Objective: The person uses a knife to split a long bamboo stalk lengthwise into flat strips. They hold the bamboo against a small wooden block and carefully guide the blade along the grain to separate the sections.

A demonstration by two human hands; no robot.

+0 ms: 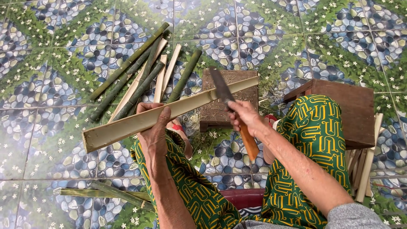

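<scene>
Left hand (154,131) grips split bamboo (169,111); right hand (242,116) clenched on knife (224,95). Best keep blade clear of thumb, bamboo braced on block (237,106).

Pebble-and-flower patterned floor tiles (55,140); two wooden stools (356,110), daylight.

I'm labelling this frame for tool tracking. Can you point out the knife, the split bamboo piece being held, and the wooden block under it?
knife (220,88), head view, middle of the blade.
split bamboo piece (127,125), head view, pale inner face.
wooden block (231,108), head view, top surface.
</scene>
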